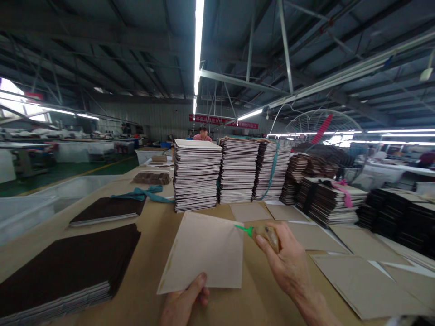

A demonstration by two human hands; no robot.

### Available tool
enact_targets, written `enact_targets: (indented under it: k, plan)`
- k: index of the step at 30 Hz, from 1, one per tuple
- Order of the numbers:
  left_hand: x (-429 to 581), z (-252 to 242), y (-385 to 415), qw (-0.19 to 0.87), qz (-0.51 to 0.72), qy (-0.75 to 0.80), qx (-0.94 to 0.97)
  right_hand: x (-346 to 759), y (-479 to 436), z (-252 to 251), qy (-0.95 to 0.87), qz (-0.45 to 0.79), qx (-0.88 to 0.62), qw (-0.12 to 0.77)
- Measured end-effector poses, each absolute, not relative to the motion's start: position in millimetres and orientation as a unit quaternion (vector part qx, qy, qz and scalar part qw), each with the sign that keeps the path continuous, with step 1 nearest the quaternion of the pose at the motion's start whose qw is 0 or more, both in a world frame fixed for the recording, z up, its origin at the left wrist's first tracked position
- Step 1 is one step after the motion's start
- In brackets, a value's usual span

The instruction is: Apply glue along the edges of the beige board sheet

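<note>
My left hand [185, 301] pinches the near edge of a beige square card [204, 251], holding it tilted above the brown table [149, 271]. My right hand [288, 265] is closed around a small glue bottle [268, 235] with a green nozzle [244, 229]. The nozzle tip touches the card's upper right corner.
Tall stacks of flat boards [197, 176] stand along the table's far side, some tied with teal strap [144, 194]. Dark brown sheets [64, 267] are piled at the left. Beige cards [367, 283] lie spread at the right. A person [203, 133] sits behind the stacks; a fan [322, 131] stands right.
</note>
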State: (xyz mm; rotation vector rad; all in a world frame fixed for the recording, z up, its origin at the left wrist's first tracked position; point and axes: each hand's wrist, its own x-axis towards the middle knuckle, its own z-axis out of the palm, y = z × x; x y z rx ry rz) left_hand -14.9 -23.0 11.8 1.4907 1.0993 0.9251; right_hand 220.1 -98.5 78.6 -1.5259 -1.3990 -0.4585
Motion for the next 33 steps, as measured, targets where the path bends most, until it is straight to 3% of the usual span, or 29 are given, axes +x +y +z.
enact_targets:
  k: [33]
  plan:
    - [-19, -4, -10, 0.524, 0.376, 0.466, 0.605, 242, -116, 66, -0.571, -0.179, -0.641, 0.48]
